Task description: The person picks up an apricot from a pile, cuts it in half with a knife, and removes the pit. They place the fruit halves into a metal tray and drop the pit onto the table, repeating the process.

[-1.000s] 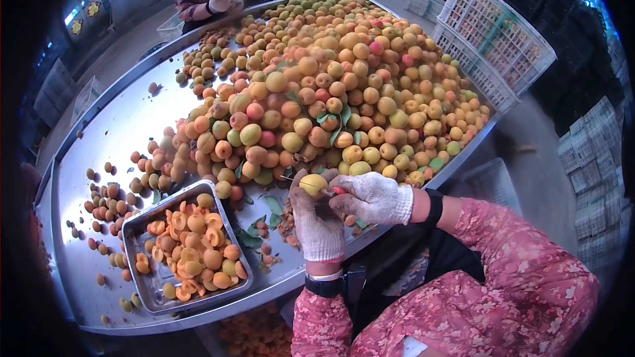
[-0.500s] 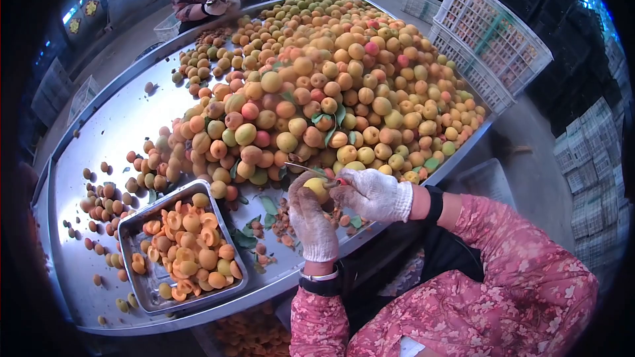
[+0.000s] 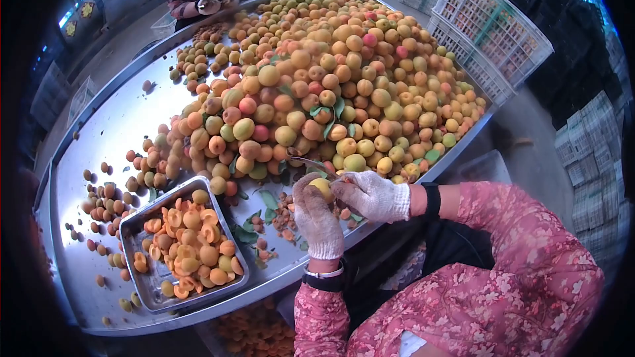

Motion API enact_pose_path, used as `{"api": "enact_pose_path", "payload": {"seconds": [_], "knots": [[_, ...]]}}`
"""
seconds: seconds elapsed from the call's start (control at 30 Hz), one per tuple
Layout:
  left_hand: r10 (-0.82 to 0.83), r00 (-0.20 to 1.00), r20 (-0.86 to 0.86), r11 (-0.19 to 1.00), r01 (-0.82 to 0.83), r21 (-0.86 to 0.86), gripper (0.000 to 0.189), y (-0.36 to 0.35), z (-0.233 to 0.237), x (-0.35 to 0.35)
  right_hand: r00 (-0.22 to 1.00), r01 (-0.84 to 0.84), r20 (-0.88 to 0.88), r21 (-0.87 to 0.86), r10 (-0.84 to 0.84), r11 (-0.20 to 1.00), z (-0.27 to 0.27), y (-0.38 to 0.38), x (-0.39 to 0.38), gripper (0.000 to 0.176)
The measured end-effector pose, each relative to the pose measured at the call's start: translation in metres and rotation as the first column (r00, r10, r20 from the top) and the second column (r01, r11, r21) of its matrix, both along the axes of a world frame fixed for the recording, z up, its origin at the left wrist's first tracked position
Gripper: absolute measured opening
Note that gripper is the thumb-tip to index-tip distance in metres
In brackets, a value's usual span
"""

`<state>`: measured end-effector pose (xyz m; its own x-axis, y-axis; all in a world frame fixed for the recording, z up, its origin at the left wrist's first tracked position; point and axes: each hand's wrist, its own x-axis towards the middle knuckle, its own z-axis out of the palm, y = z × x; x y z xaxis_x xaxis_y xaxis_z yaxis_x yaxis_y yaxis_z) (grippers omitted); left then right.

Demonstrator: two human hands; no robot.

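My left hand [image 3: 316,221], in a stained white knit glove, is closed around a yellow apricot [image 3: 322,188]. My right hand [image 3: 377,196], gloved the same way, is closed on a small knife [image 3: 308,162]; its thin blade points left above the fruit, and its handle is hidden by the fingers. Both hands meet at the apricot, over the table's near edge. Just beyond them rises a big heap of apricots [image 3: 357,102]. Pits and green leaves [image 3: 268,199] lie left of my left hand. A metal tray [image 3: 152,285] farther left holds halved and whole apricots.
The metal table [image 3: 106,158] has a raised rim and scattered small apricots at left. Across it, another person's gloved hands [image 3: 218,3] are at work. White plastic crates [image 3: 489,26] stand at the right, with more stacked crates [image 3: 592,158] beyond. Cut apricots [image 3: 254,330] sit below the table.
My right hand has rolled over and closed in on the apricot, covering the knife's red handle. The blade has tilted with it. The view has shifted slightly.
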<state>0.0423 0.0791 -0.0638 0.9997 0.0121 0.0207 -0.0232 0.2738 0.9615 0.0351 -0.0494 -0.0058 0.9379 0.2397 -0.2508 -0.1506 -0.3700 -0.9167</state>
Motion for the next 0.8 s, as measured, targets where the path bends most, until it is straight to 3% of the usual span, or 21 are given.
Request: {"api": "enact_pose_path", "payload": {"seconds": [0.13, 0.2, 0.23, 0.3, 0.33, 0.37, 0.4, 0.43, 0.47, 0.5, 0.57, 0.63, 0.67, 0.73, 0.8], "knots": [[-0.037, 0.996, -0.082, 0.995, 0.029, -0.093, 0.044, 0.0, 0.0, 0.0, 0.999, 0.022, -0.037, 0.032, -0.021, 0.999, 0.005, 0.001, 0.001, 0.044], [-0.011, 1.0, 0.003, 0.996, 0.012, -0.09, 0.045, -0.001, -0.005, 0.002, 0.911, 0.121, -0.41, 0.347, 0.034, 0.93, 0.001, 0.0, 0.002, 0.051], [-0.012, 1.0, 0.002, 0.996, 0.012, -0.089, 0.045, -0.001, -0.006, 0.002, 0.911, 0.122, -0.412, 0.347, 0.034, 0.93, 0.001, 0.0, -0.001, 0.051], [-0.14, 0.988, -0.066, 0.909, 0.102, -0.404, 0.049, -0.003, -0.006, 0.003, 0.792, 0.378, -0.61, 0.516, 0.02, 0.769, 0.013, 0.004, -0.005, 0.049], [-0.138, 0.988, -0.062, 0.908, 0.101, -0.406, 0.049, -0.003, -0.008, 0.004, 0.774, 0.409, -0.631, 0.565, 0.056, 0.717, 0.016, 0.004, -0.006, 0.049], [-0.179, 0.98, -0.091, 0.843, 0.104, -0.528, 0.051, -0.003, -0.01, 0.005, 0.776, 0.405, -0.628, 0.565, 0.056, 0.718, 0.014, 0.003, -0.007, 0.049], [-0.224, 0.968, -0.116, 0.762, 0.1, -0.639, 0.053, -0.003, -0.011, 0.006, 0.771, 0.379, -0.606, 0.683, 0.195, 0.625, 0.009, 0.0, -0.009, 0.049], [-0.223, 0.968, -0.115, 0.763, 0.099, -0.639, 0.053, -0.002, -0.009, 0.006, 0.759, 0.357, -0.562, 0.781, 0.328, 0.512, 0.007, 0.001, -0.012, 0.048], [-0.257, 0.953, -0.162, 0.718, 0.076, -0.692, 0.056, 0.0, -0.006, 0.006, 0.796, 0.289, -0.507, 0.797, 0.33, 0.53, 0.006, 0.005, -0.016, 0.049], [-0.294, 0.933, -0.206, 0.671, 0.048, -0.74, 0.058, 0.002, -0.005, 0.007, 0.795, 0.286, -0.507, 0.798, 0.334, 0.53, 0.008, 0.006, -0.018, 0.049], [-0.306, 0.933, -0.19, 0.625, 0.047, -0.779, 0.059, 0.004, -0.003, 0.008, 0.94, 0.125, -0.341, 0.394, 0.019, 0.911, 0.018, 0.011, -0.019, 0.05], [-0.335, 0.929, -0.159, 0.523, 0.043, -0.851, 0.06, 0.005, -0.003, 0.008, 0.967, 0.099, -0.253, 0.344, -0.009, 0.934, 0.008, 0.007, -0.023, 0.041], [-0.336, 0.929, -0.156, 0.522, 0.045, -0.852, 0.06, 0.005, -0.006, 0.008, 0.992, 0.079, -0.12, 0.262, -0.048, 0.962, 0.001, 0.008, -0.025, 0.039], [-0.274, 0.959, -0.078, 0.625, 0.115, -0.772, 0.059, 0.004, -0.012, 0.008, 0.994, 0.079, 0.066, 0.17, -0.091, 0.982, -0.007, 0.009, -0.03, 0.035], [-0.242, 0.968, -0.07, 0.666, 0.113, -0.737, 0.058, 0.003, -0.002, 0.005, 0.996, 0.066, 0.055, 0.11, -0.073, 0.992, -0.006, 0.008, -0.031, 0.035]]}}
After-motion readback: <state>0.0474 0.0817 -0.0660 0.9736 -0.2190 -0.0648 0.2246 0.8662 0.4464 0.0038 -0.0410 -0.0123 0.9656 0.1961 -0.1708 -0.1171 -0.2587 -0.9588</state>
